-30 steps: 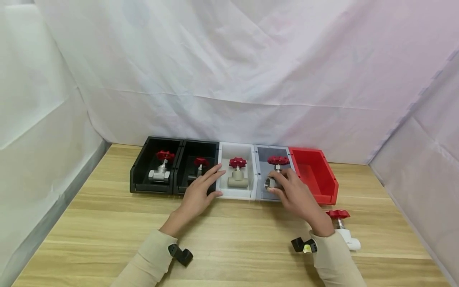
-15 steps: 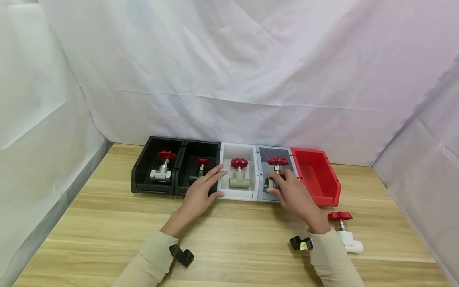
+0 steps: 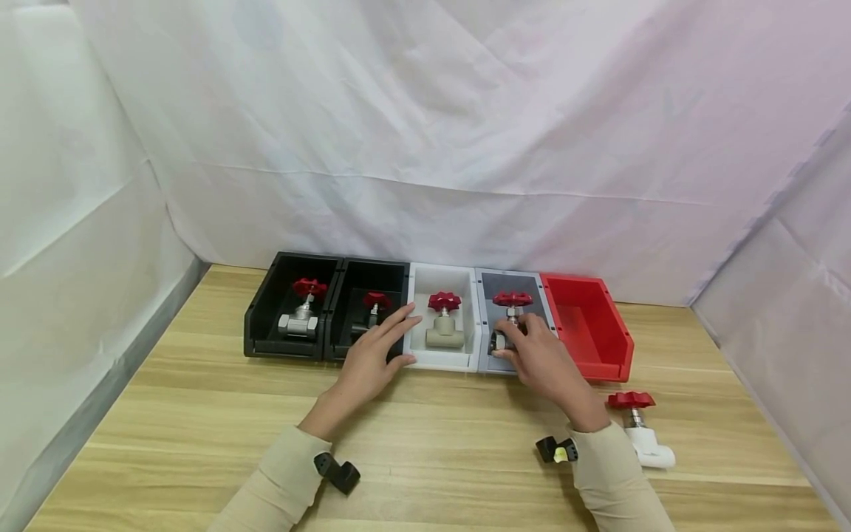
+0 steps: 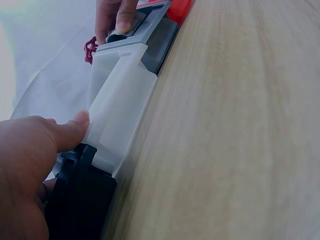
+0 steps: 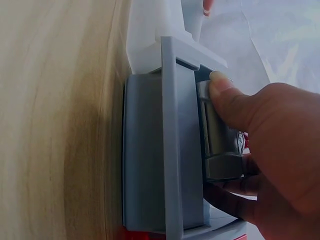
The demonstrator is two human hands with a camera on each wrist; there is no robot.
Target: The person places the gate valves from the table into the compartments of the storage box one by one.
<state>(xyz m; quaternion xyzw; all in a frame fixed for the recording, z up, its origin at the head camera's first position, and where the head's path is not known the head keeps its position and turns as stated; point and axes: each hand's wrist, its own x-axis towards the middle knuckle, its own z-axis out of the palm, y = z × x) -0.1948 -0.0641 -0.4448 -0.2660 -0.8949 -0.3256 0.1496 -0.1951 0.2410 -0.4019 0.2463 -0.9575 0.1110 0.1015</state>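
Observation:
My right hand (image 3: 547, 362) grips a metal gate valve (image 5: 222, 142) by its body, inside the grey bin (image 3: 488, 362). The valve's red handwheel (image 3: 513, 298) points up, toward the back of the bin. Thumb and fingers sit on opposite sides of the metal body, just behind the bin's front lip. My left hand (image 3: 367, 362) lies over the border of the second black bin (image 3: 375, 272) and the white bin (image 4: 122, 107), its fingers extended and its thumb at the white bin's front edge. A beige valve (image 3: 444, 332) with a red handwheel lies in the white bin.
Two black bins at the left hold a silver valve (image 3: 298, 324) and a dark valve (image 3: 360, 329). A red bin (image 3: 585, 332) ends the row on the right. On the table (image 3: 425, 451) near my right wrist lies a white valve (image 3: 650, 448). White cloth (image 3: 425, 133) hangs behind.
My right hand and the metal valve have shifted slightly left within the grey bin. The left hand keeps its place on the bins.

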